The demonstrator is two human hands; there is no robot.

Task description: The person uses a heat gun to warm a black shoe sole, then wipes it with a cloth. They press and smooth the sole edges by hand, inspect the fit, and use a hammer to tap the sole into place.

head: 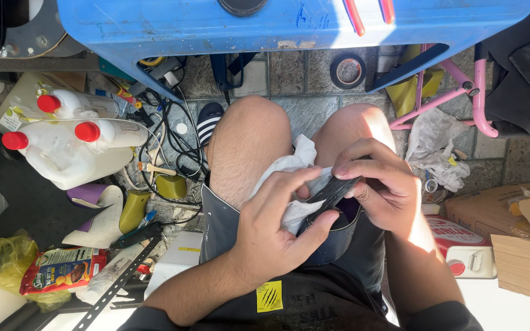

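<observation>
White cloth (pixel 292 168) is pinched in the left hand (pixel 277 227) and pressed against a flat black slab (pixel 334 191), which the right hand (pixel 378 184) clamps edgewise above the lap. Red-capped white jugs (pixel 75 153) lie on the paved floor (pixel 305 76) far left.

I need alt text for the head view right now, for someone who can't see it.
Seen from above, a seated person's left hand presses a white cloth against a flat black object gripped by the right hand, over bare knees. White jugs with red caps and cables clutter the floor to the left, below a blue plastic table.
</observation>
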